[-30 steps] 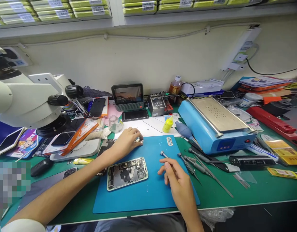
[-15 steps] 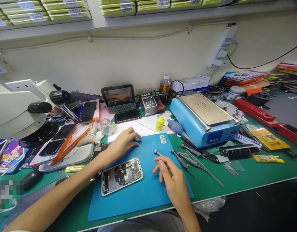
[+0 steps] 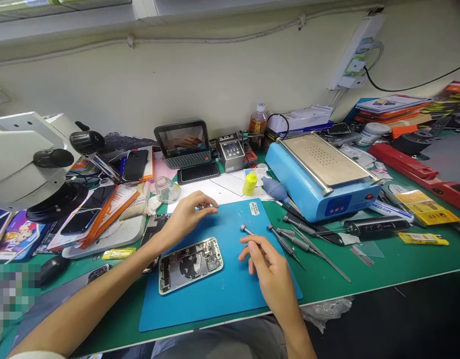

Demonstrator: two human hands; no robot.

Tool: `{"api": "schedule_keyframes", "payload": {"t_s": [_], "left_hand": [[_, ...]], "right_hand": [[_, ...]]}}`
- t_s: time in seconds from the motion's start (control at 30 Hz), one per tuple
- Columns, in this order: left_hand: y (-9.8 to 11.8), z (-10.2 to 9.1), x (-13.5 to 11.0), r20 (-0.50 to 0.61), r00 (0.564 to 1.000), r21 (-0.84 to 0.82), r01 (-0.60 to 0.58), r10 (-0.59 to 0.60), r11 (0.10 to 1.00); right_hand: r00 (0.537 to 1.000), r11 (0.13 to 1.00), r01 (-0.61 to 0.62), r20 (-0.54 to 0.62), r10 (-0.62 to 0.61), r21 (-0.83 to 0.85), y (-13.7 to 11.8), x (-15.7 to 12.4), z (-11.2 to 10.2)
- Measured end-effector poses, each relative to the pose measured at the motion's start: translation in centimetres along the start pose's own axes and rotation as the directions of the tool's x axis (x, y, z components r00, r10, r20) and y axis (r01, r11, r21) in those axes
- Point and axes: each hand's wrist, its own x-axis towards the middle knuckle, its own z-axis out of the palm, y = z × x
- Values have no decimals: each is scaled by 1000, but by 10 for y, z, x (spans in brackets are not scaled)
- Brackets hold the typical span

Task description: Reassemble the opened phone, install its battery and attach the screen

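An opened smartphone (image 3: 191,266) lies on the blue mat (image 3: 185,315) with its internal parts showing; the part in its middle has black and white patches. Just beyond the phone, my left hand (image 3: 187,213) hovers above the mat, thumb and fingers loosely apart and empty. To the phone's right is my right hand (image 3: 269,264), its fingers loosely bent and slightly apart, with nothing visible in them. A small screwdriver (image 3: 246,229) pokes out behind its index finger; the rest is hidden. More screwdrivers (image 3: 285,245) and metal tweezers (image 3: 325,259) lie right of that hand.
A microscope (image 3: 31,164) stands at the left near stacked phones (image 3: 89,209). At the back are a small display (image 3: 187,143), a glass jar (image 3: 166,190) and a yellow bottle (image 3: 249,183). A blue heating plate machine (image 3: 319,174) and black electric screwdriver (image 3: 377,226) occupy the right.
The camera view has tilted down slightly, so the shelf boxes are mostly out of the picture. Both hands keep almost the same pose, and the phone stays on the mat.
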Motion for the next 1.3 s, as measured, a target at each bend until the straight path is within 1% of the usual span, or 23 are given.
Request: {"api": "schedule_keyframes", "payload": {"t_s": [0.1,0.17,0.27,0.37,0.47,0.53,0.6,0.67,0.73,0.77,0.83,0.9,0.97,1.0,1.03,1.07,1.1,1.13,1.17,1.2,1.23,1.3], "left_hand": [[-3,-4,-1,-32,997,-101,66,-70,993],[-1,-7,-2,-28,992,-181,114,-121,977],[7,-10,-8,8,981,-318,185,-192,930],[20,-13,-18,29,967,-450,237,-251,861],[34,-15,-31,26,954,-547,264,-299,795],[43,-16,-40,27,949,-586,269,-313,765],[51,-15,-51,21,951,-612,256,-309,748],[59,-11,-62,3,957,-631,226,-290,742],[64,-6,-75,-21,964,-646,189,-264,740],[65,-4,-81,-30,967,-654,173,-253,737],[67,-2,-94,-35,967,-679,162,-252,716],[67,-2,-105,-4,961,-706,193,-277,681],[67,-3,-114,62,952,-721,251,-301,645],[66,-2,-117,102,947,-724,281,-306,629],[65,-1,-121,143,940,-728,311,-309,610],[65,0,-123,179,933,-733,339,-313,590],[64,2,-126,207,925,-738,362,-320,570],[63,5,-128,225,917,-741,381,-330,553],[62,7,-130,234,910,-745,394,-343,538],[62,9,-132,228,906,-744,399,-357,537],[62,11,-134,206,905,-728,396,-372,560],[62,15,-139,145,912,-636,383,-383,670]], "right_hand": [[1000,1000,12,0,-12,-15,0,1,0],[1000,999,26,-3,-26,-28,1,2,0],[998,997,58,-17,-59,-60,2,4,0],[993,987,109,-42,-115,-114,0,5,2],[979,965,189,-44,-200,-181,-11,4,10],[966,946,248,-17,-257,-207,-22,3,21],[943,919,328,12,-333,-220,-33,1,33],[903,877,421,19,-429,-232,-40,-2,45],[853,826,507,4,-522,-247,-41,-5,52],[826,800,543,-12,-564,-256,-39,-7,53],[756,735,617,-49,-653,-281,-31,-11,50],[665,639,694,-43,-745,-333,-22,-15,42],[577,522,757,29,-816,-393,-15,-18,35],[546,473,778,71,-835,-413,-14,-19,33],[529,443,789,104,-842,-426,-13,-19,32],[524,431,794,124,-843,-430,-13,-20,31],[534,439,792,132,-835,-424,-13,-20,31],[548,454,787,137,-825,-417,-13,-20,32],[573,479,777,143,-807,-408,-13,-21,32],[607,517,761,148,-781,-393,-12,-22,32],[648,565,738,154,-746,-369,-12,-23,31],[737,678,671,174,-653,-302,-10,-27,30]]}}
